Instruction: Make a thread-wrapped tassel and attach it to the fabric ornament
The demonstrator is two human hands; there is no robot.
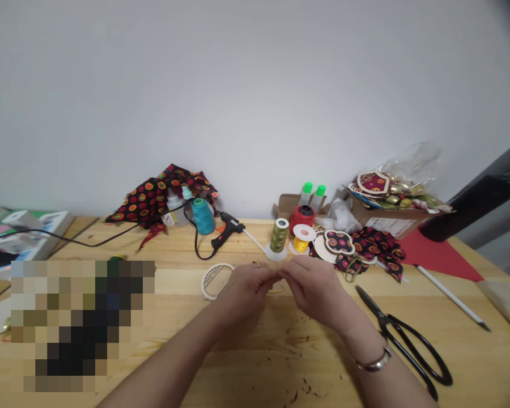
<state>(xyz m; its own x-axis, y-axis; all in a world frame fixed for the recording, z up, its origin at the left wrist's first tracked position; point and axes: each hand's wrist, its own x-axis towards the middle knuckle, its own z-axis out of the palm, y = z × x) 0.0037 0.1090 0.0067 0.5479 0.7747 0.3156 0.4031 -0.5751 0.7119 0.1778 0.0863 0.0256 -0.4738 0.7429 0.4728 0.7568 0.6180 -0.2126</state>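
Observation:
Above the middle of the table, my left hand (250, 288) and my right hand (313, 288) meet at the fingertips. The fingers of both are pressed together, and whatever sits between them is hidden. Just below the fingertips shows a bit of thin yellowish line (277, 290), too small to name. A pale wooden oval frame with lattice (215, 281) lies flat beside my left hand, partly covered by it. Right behind the hands stand a spool of olive green thread (279, 235) and a spool of yellow cord (302, 241).
Black scissors (382, 320) and a white pencil (450, 296) lie at the right. Behind are a glue gun (227, 233), a teal thread cone (203, 216), patterned cloth (144, 198) and a filled cardboard box (391, 221). Dark scraps (304, 362) dot the table front.

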